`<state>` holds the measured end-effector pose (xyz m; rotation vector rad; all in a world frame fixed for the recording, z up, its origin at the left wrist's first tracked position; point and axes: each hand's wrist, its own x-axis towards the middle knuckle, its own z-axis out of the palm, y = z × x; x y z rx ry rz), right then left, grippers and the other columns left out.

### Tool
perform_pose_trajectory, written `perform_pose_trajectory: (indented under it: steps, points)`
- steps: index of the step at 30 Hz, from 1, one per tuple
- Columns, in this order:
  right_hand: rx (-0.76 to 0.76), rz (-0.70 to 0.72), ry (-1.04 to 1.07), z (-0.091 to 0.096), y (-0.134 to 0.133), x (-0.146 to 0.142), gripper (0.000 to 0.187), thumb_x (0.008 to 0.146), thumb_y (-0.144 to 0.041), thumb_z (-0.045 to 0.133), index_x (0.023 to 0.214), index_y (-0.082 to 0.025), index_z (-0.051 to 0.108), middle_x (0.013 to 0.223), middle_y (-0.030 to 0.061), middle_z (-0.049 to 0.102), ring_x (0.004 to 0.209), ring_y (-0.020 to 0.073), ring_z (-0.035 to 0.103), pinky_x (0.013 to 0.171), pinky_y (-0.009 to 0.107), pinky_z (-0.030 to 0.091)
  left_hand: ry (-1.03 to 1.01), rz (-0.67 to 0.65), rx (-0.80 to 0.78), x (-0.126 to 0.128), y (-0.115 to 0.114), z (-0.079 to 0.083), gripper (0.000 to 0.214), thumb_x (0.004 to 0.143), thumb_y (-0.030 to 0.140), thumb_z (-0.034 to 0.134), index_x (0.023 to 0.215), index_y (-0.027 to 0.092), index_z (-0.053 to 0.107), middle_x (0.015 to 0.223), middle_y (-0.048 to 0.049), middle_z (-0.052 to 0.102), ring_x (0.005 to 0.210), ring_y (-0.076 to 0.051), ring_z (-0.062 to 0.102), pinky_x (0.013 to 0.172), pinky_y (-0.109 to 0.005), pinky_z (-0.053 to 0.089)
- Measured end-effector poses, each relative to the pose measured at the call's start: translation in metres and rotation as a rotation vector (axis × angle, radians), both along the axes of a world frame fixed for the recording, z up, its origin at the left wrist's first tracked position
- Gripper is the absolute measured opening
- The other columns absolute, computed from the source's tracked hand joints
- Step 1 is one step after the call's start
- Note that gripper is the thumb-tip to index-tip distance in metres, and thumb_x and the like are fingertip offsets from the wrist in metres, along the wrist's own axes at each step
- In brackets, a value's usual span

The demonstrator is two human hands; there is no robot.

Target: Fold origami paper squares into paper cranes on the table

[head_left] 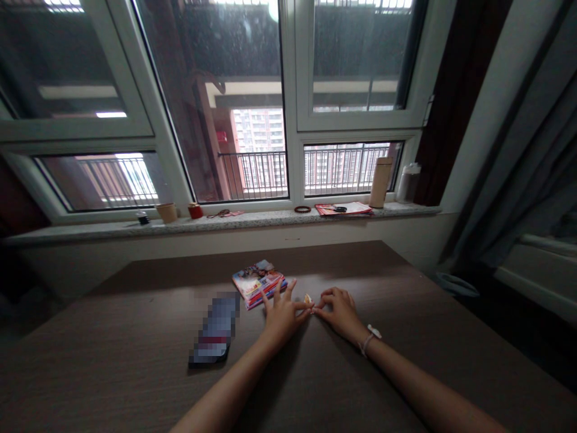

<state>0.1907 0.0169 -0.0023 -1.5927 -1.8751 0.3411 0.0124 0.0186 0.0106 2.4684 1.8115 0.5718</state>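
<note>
Over the middle of the dark brown table (pixel 148 319), both my hands meet at a small, folded-looking piece of paper (pixel 308 299), whitish with some yellow. My left hand (pixel 283 311) pinches its near edge between thumb and forefinger, the other fingers spread. From the other side my right hand (pixel 340 310) pinches at it with thumb and fingertip, its remaining fingers curled. A bracelet with a white piece (pixel 374 331) circles my right wrist. Just beyond my left fingers lies a stack of colourful printed booklets or sheets (pixel 258 282).
Left of my hands lies a blurred-out phone-like object (pixel 214 331). Along the stone windowsill (pixel 270 219) stand a tan cup (pixel 167 212), a red spool-like item (pixel 195 210), a dark ring (pixel 302 209), red papers (pixel 349 208) with scissors, a tan flask (pixel 381 182) and a clear bottle (pixel 409 183).
</note>
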Motion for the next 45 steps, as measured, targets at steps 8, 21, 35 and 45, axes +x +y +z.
perform_pose_trajectory:
  steps: [8,21,35,45]
  points:
    - [0.0,0.009,-0.001,-0.0024,0.0028,0.0005,0.019,0.08,-0.044,0.063,0.074,-0.027,0.072,0.106,0.0021,0.061,0.106,0.0219,0.049,0.098,0.036,0.03,0.02,0.02,-0.027,-0.0016,0.0007,0.0039,0.024,0.081,0.059,0.055,0.102,0.055,0.066,0.15,0.0095,0.033,0.14,-0.04,0.015,0.102,-0.076,0.001]
    - [0.002,0.014,-0.014,-0.0036,0.0037,0.0016,0.022,0.08,-0.046,0.063,0.074,-0.028,0.072,0.105,0.0017,0.062,0.106,0.0212,0.049,0.097,0.036,0.031,0.017,0.037,-0.052,-0.0037,0.0004,0.0044,0.033,0.08,0.064,0.051,0.111,0.057,0.06,0.149,0.0077,0.036,0.14,-0.04,0.013,0.103,-0.074,-0.004]
    - [-0.009,0.003,-0.02,-0.0007,0.0045,0.0003,0.019,0.079,-0.044,0.064,0.073,-0.028,0.072,0.104,0.0015,0.062,0.105,0.0215,0.05,0.099,0.036,0.03,0.035,0.064,-0.068,-0.0014,-0.0018,0.0052,0.037,0.083,0.064,0.046,0.118,0.057,0.054,0.147,0.0062,0.039,0.141,-0.038,0.015,0.104,-0.071,-0.009]
    - [0.019,0.017,0.007,-0.0013,0.0039,-0.0005,0.018,0.078,-0.043,0.066,0.071,-0.027,0.07,0.102,0.0019,0.062,0.105,0.0223,0.05,0.098,0.036,0.03,0.006,0.055,-0.054,-0.0042,0.0022,-0.0023,0.041,0.082,0.066,0.044,0.121,0.056,0.052,0.15,0.0037,0.036,0.142,-0.038,0.012,0.103,-0.073,-0.008]
